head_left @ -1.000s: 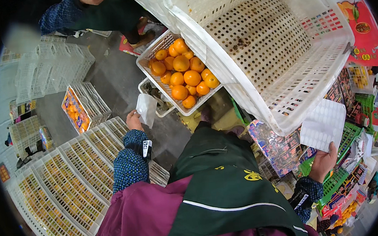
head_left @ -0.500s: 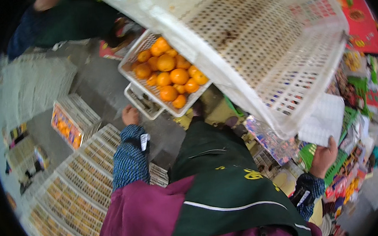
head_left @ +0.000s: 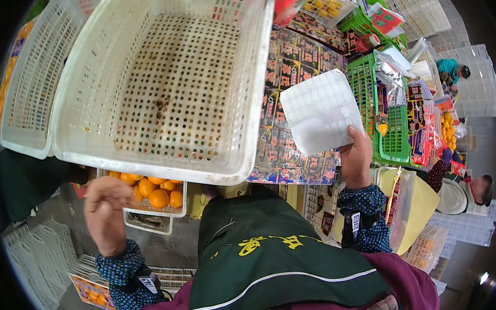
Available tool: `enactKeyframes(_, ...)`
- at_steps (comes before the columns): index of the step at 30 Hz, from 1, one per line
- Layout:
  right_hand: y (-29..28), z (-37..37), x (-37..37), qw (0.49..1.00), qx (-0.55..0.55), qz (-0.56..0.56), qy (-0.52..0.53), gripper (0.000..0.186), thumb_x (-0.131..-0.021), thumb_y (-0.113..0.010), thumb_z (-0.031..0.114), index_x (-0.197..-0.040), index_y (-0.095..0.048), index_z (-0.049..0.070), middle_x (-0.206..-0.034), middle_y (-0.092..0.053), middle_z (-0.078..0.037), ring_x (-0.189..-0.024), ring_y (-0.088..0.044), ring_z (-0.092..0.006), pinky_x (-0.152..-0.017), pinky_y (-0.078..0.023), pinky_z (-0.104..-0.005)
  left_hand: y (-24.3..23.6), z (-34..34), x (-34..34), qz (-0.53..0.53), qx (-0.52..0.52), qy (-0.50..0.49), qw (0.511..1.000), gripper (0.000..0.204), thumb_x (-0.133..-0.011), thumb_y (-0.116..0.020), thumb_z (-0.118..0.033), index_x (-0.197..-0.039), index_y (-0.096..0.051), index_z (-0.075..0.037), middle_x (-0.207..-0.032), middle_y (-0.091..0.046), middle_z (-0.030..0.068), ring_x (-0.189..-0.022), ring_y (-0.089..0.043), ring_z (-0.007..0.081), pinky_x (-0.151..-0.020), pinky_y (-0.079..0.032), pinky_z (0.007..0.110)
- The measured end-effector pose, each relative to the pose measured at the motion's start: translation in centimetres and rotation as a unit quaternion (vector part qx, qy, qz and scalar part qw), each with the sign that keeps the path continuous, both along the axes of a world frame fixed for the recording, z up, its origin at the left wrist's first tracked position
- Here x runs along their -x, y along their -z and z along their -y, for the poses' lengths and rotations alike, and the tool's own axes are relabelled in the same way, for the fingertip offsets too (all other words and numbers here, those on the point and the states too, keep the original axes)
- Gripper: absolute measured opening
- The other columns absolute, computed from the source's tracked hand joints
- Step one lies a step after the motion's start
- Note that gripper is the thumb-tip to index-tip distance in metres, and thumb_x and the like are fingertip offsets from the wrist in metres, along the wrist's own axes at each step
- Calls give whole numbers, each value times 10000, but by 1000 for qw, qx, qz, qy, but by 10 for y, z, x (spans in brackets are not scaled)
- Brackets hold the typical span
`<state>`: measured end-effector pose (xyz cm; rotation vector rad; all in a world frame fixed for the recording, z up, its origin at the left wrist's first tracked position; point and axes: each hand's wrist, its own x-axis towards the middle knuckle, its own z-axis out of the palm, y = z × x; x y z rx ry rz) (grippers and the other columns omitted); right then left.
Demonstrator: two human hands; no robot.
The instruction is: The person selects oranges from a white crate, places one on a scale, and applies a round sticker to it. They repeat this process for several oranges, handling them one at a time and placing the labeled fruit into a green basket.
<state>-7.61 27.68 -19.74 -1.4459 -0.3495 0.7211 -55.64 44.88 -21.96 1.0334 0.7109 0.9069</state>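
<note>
A large white perforated crate [head_left: 164,91] stands before me, its floor bare apart from brown smudges. My left hand [head_left: 107,215] is raised by the crate's near left corner, somewhat blurred. Its fingers are stretched out and loosely bent, with nothing visible in them. Below that rim sits a smaller white basket [head_left: 185,203] of oranges [head_left: 158,198], partly hidden by the crate and my hand. To the right, my right hand [head_left: 357,155] pinches the lower edge of a white sheet of round stickers [head_left: 321,111] between thumb and fingers, above a surface covered with printed cardboard.
Another white crate [head_left: 35,84] adjoins on the left, beside a person's dark-clothed arm [head_left: 26,184]. Green baskets [head_left: 394,126] holding packets and a tape roll line the right side. Two people [head_left: 463,187] [head_left: 451,72] are farther right, near stacked crates [head_left: 472,82].
The view has turned to the right, bringing the printed cardboard and green baskets further into sight. My left hand has risen to the big crate's corner. My right hand still holds the sticker sheet.
</note>
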Motion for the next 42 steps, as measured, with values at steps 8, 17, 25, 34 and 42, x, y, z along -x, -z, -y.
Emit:
enactKeyframes(8,-21,44,-22,990,2,128,-60,394,-1022,-483,101,-1358,-598,-69,-1217,-702,-111,-1100,-655,-172,-974,-499,-302,-58,35,-232,30,40,447,893,714,-1016,-590,-183,-1613,-240,-11,-1564,-432,199,-1348,-525,288,-1085,-455,409)
enactKeyframes(17,-17,90,-83,836,62,496,-227,565,-877,-654,86,-1415,-517,-23,-1457,-507,-228,-1335,-500,-416,-1105,-444,-466,-29,115,-436,5,187,346,919,485,-1048,-519,-263,-1476,-434,-52,-1418,-571,78,-1257,-597,206,-1012,-523,399)
enactKeyframes(25,-26,134,-189,873,43,447,-192,652,-873,-695,209,-1459,-492,6,-1471,-513,-233,-1368,-495,-381,-1149,-392,-451,-12,115,-517,0,201,281,939,377,-948,-588,-12,-1324,-590,3,-1229,-710,104,-1075,-703,221,-963,-562,376)
enactKeyframes(34,-12,159,-262,973,-30,-198,-111,377,-1039,-565,198,-1348,-612,-13,-1166,-712,-41,-990,-675,-90,-888,-539,-279,-23,119,-562,-25,208,363,908,333,-934,-667,-18,-1266,-645,3,-1178,-736,103,-1008,-726,182,-898,-599,362)
enactKeyframes(42,-5,164,-286,984,-2,-146,-99,245,-1005,-633,119,-1203,-698,-10,-1098,-739,-27,-953,-669,-72,-870,-542,-260,-16,124,-603,-86,173,373,908,277,-933,-703,-46,-1205,-693,3,-1125,-754,86,-980,-720,146,-889,-579,329)
